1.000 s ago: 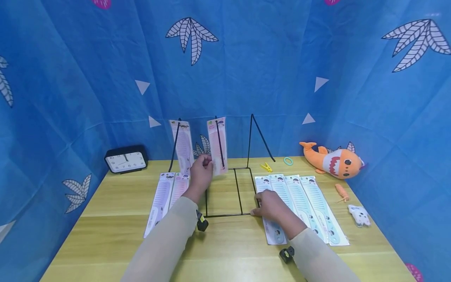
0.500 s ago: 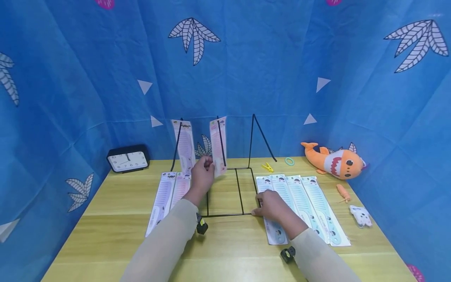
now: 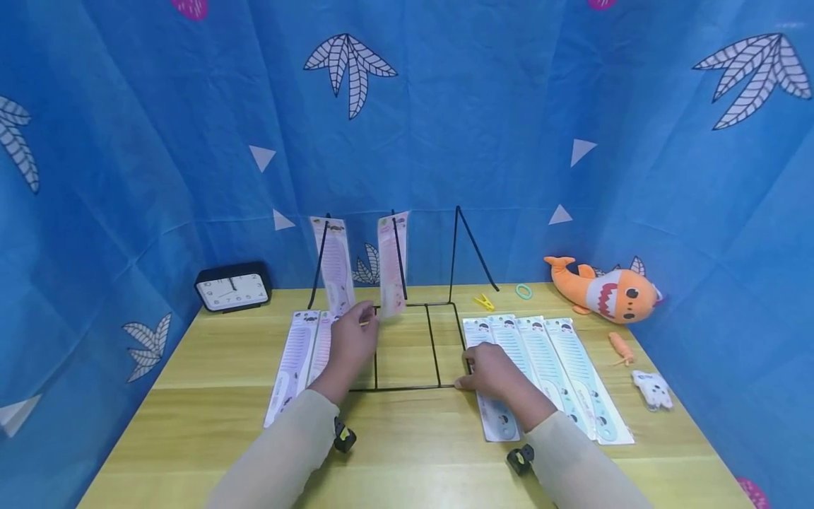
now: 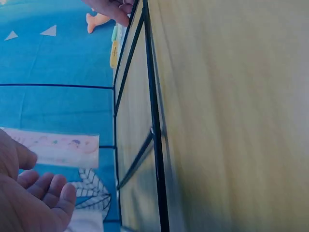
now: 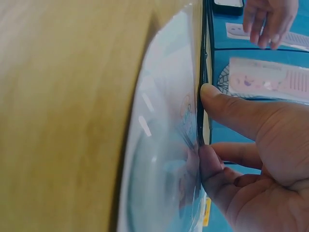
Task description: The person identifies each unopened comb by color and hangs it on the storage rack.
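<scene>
Rack [image 3: 432, 346] of black wire sits mid-bench, flat base toward me, three uprights at the back so packs can hang off the tips. My right hand [image 3: 488, 371] is planted on the base's near right corner, thumb and fingertips pressed against the wire in the right wrist view [image 5: 205, 92], and I read that as pinning the frame so it doesn't slide; it grips nothing. My left hand [image 3: 352, 341] hovers just below the pink comb pack [image 3: 391, 263] hanging on the middle upright, fingers loose and spread in the left wrist view [image 4: 29, 203], holding nothing, apart from the pack. A second pink pack [image 3: 335, 263] hangs on the left upright. More pink packs [image 3: 299, 360] lie flat left of the rack, blue comb packs [image 3: 559, 367] flat on the right, sorted by colour either side, handy for each hand. The right upright [image 3: 454, 247] is bare.
</scene>
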A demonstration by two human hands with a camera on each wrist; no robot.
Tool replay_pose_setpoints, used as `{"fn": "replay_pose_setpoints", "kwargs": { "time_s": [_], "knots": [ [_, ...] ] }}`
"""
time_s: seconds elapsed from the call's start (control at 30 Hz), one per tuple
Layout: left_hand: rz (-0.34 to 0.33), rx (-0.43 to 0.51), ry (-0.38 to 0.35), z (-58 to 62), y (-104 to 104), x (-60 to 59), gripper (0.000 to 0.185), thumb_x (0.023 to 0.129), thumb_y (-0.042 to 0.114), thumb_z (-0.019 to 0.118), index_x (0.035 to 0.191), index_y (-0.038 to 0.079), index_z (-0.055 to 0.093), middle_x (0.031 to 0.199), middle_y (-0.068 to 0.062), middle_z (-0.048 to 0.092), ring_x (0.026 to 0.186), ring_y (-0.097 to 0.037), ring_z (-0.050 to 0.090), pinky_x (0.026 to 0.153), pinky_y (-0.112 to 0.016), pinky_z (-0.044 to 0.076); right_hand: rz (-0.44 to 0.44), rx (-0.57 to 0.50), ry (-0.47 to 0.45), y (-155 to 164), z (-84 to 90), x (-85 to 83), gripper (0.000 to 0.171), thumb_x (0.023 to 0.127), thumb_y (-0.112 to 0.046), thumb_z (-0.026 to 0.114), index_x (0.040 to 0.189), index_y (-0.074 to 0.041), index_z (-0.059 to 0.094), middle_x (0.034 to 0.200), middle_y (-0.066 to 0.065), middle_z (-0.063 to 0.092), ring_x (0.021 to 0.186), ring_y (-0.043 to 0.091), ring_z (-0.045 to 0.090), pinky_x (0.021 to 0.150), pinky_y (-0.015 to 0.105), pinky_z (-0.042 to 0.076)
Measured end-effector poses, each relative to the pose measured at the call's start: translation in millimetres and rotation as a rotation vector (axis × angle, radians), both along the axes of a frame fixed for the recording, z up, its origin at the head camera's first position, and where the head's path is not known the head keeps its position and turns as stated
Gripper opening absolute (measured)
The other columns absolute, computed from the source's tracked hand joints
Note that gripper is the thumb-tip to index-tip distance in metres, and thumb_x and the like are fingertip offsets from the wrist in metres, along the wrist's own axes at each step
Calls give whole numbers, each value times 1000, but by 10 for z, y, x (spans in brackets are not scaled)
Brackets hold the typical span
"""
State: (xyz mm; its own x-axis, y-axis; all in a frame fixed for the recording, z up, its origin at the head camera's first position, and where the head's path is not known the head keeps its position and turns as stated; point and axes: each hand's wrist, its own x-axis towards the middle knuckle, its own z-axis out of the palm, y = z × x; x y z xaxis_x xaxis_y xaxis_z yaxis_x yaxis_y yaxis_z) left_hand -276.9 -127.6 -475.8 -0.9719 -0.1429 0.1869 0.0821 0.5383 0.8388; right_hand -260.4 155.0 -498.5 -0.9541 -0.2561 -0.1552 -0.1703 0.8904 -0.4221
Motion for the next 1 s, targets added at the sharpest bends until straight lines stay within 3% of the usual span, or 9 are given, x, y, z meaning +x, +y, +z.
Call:
{"fn": "replay_pose_setpoints", "kwargs": {
  "time_s": [0.13,0.27,0.33,0.43,0.53,0.63,0.83,1.0],
  "knots": [
    [52,-47,10,51,-231,145,29,104,13,70,131,2,70,127,-16,76,117,-31,75,99,-49,65,8,-4,1,-14,15,-3,45,86,-30,95,119,-4,78,96,6,69,85,20,60,79,40,57],
    [108,-80,-18,169,-522,256,31,100,15,73,127,1,67,123,-19,76,115,-36,74,102,-52,61,3,-1,-3,-18,13,-9,48,86,-30,95,123,-3,78,103,8,73,89,21,62,85,42,60],
    [123,-139,-66,207,-663,299,38,100,16,73,132,-1,63,128,-23,74,119,-39,73,105,-54,59,-7,5,-5,-13,6,-11,54,86,-30,95,129,-2,76,113,11,76,94,21,65,92,45,62],
    [145,-247,-223,215,-841,355,52,101,21,74,143,-3,54,139,-28,65,125,-44,65,106,-59,56,-17,9,-13,-5,-12,-12,60,87,-31,95,135,-1,74,122,15,76,100,23,67,99,48,62],
    [166,-333,-389,144,-976,388,66,101,26,75,151,-5,46,142,-33,56,124,-45,58,104,-61,55,-16,14,-15,6,-23,-12,62,86,-30,95,137,-1,73,126,16,76,104,24,68,102,50,62],
    [178,-383,-480,38,-1071,413,76,100,27,76,155,-11,40,136,-37,51,121,-48,54,98,-62,56,-17,13,-18,14,-31,-9,63,87,-30,95,137,-1,73,127,17,75,106,25,68,103,51,62],
    [169,-438,-518,-128,-1156,447,85,98,30,77,154,-17,33,125,-40,49,116,-52,53,86,-58,58,-20,3,-24,18,-22,9,62,87,-29,95,138,0,73,130,18,74,114,28,69,107,53,60],
    [176,-460,-500,-161,-1174,474,85,95,27,77,151,-19,33,123,-42,49,117,-55,53,90,-62,57,-3,6,-9,3,2,7,58,86,-29,95,133,-1,75,122,15,75,104,24,67,101,51,61]
  ]
}}
